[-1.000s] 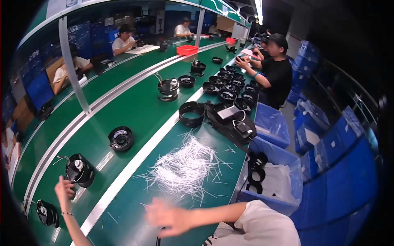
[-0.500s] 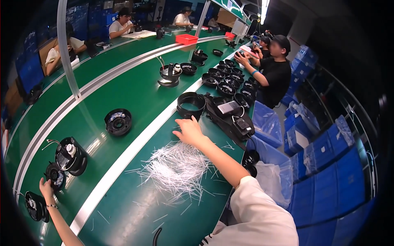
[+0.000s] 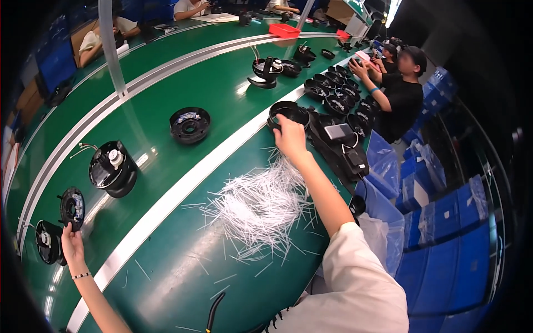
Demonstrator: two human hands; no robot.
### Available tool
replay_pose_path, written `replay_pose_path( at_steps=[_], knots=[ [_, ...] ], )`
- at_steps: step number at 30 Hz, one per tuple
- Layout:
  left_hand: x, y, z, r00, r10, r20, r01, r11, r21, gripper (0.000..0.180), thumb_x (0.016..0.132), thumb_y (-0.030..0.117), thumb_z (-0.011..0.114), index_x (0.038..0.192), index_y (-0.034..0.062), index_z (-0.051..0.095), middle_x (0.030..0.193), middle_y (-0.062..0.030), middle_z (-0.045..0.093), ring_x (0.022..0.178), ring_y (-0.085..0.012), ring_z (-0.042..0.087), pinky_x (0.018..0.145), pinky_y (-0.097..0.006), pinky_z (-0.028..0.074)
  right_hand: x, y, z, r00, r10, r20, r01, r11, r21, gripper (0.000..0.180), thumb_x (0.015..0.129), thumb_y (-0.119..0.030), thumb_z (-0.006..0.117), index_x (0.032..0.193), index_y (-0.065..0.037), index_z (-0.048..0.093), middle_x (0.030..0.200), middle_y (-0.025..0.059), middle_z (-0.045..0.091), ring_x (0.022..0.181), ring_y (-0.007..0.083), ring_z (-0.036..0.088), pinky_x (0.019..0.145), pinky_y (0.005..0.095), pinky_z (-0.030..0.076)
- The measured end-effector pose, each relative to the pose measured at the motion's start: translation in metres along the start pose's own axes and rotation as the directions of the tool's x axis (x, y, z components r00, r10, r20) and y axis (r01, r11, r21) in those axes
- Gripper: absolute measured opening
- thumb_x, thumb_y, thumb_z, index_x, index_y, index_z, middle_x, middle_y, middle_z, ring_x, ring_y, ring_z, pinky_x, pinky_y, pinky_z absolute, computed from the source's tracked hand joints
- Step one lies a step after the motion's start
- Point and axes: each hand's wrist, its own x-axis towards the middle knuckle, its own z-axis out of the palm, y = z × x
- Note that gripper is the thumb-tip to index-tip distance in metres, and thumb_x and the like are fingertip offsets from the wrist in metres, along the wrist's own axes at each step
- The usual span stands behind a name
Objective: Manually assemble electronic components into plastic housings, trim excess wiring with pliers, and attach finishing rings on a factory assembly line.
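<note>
My left hand (image 3: 73, 244) grips the lower edge of a round black base (image 3: 71, 206), which is tilted up and carries a small circuit board. Beside it stands a black housing (image 3: 50, 244) with a white part. My right hand (image 3: 291, 137) closes on the near rim of a hollow black ring-shaped housing (image 3: 297, 115), with a finger over its edge. A black housing with a white motor and loose wires (image 3: 114, 166) stands on the green belt, and another round black base (image 3: 190, 125) lies farther along.
A heap of thin white strips (image 3: 255, 211) covers the middle of the near bench. Beyond the right hand lie a black bag (image 3: 330, 141) and rows of black bases (image 3: 338, 94). Blue-lined bins (image 3: 383, 166) stand at right, near a person in black (image 3: 400, 94). A black-handled tool (image 3: 215, 308) lies nearest.
My left hand has taken hold of the round base and tilted it upright. My right hand has moved from just short of the ring-shaped housing onto its rim. The whole view has shifted.
</note>
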Motion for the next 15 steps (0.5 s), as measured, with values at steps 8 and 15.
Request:
replay_pose_path(
  at_steps=[8,15],
  knots=[
    [-0.09,0.017,0.06,0.995,0.086,0.042,-0.083,0.994,-0.077,0.035,0.078,-0.004,0.047,0.113,-0.0083,0.043,0.117,-0.0166,0.049,0.108,-0.0226,0.049,0.098,-0.034,0.037,0.005,-0.029,-0.031,0.967,-0.105,-0.232,0.151,0.97,0.191,0.01,0.071,-0.01,0.061,0.075,-0.002,0.064,0.075,0.0147,0.062,0.071,0.0305,0.059,0.066,0.0384,0.046],
    [-0.176,-0.011,0.16,0.992,0.091,0.083,-0.097,0.992,0.081,0.038,0.071,-0.008,0.047,0.109,-0.0029,0.04,0.108,-0.0149,0.05,0.103,-0.0239,0.049,0.095,-0.038,0.038,-0.119,-0.18,-0.114,0.336,-0.936,0.101,0.596,0.295,0.747,0.016,0.064,-0.005,0.055,0.08,-0.004,0.057,0.07,0.0094,0.052,0.07,0.0266,0.052,0.068,0.0357,0.043]
  ],
)
